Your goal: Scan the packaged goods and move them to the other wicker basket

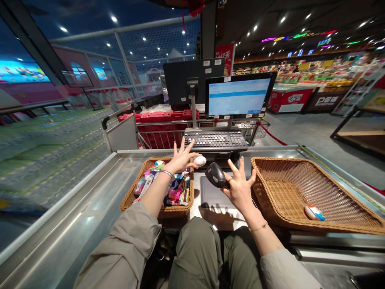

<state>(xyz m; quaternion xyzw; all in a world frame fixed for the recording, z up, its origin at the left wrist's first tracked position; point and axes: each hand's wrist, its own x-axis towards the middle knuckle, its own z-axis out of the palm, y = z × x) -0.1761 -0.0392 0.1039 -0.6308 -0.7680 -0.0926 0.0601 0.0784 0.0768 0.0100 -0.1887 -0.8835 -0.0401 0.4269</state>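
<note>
Seated at a steel checkout counter [90, 208], knees showing below. Landmark: the keyboard [215, 140].

Left hand [181, 159] raised just below the keyboard's left corner, fingers fanned wide. A white egg [199, 161] sits pinched at thumb and forefinger, just under the keyboard's front edge. Bracelet on that wrist.

Right hand [239, 185] lower, below the keyboard's right half, fingers also spread. A black scanner [215, 174] is held against thumb and palm, its head turned toward the egg, near it but apart.

Below the keyboard and under the hands, a dark pad [210, 196] lies on the counter, with hand shadows on it.

Left of the keyboard and lower: a wicker basket [132, 196] packed with small colourful packets; the left forearm crosses over it.

Right of the keyboard and lower: a second wicker basket [300, 188], holding one white-and-blue egg [314, 212] near its front rim.

Directly above the keyboard: a lit screen [239, 96]; a second monitor [192, 80] behind it, back turned. Red crates [159, 117] and a wire cart behind the keyboard, to its left.
</note>
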